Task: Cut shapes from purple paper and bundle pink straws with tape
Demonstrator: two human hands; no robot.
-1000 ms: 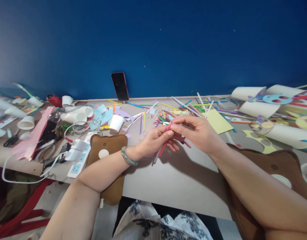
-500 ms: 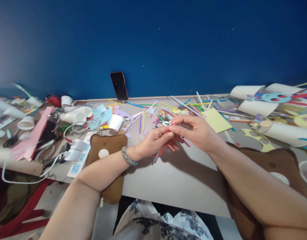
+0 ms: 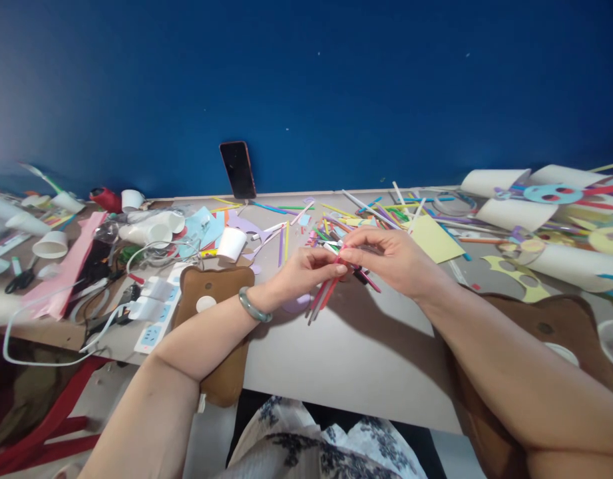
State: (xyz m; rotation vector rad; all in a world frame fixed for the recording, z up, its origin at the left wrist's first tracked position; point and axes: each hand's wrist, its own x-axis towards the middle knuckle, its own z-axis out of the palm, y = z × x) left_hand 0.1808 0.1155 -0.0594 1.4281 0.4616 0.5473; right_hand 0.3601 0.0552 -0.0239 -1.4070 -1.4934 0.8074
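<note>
Above the front of the table, my left hand [image 3: 303, 274] pinches a small bundle of thin red and whitish strips [image 3: 322, 299] between thumb and fingertips. Their lower ends fan out below the hand, toward me. My right hand [image 3: 393, 261] meets it fingertip to fingertip, its thumb and forefinger closed on the pink upper part of the same bundle. Another pinkish-red end [image 3: 373, 286] pokes out below my right fingers. How the strips are joined is hidden by the fingers.
Behind my hands lies a heap of coloured sticks [image 3: 331, 229]. A yellow paper sheet [image 3: 436, 239], a paper cup [image 3: 231, 245] and a propped phone [image 3: 237, 169] surround it. A power strip [image 3: 159, 319] and brown pouch [image 3: 226, 372] lie left; white paper tubes [image 3: 568, 266] lie right.
My left fingers have opened out a little, and the lower ends of the strips now show more spread. A purple paper piece has come into sight under my left wrist.
</note>
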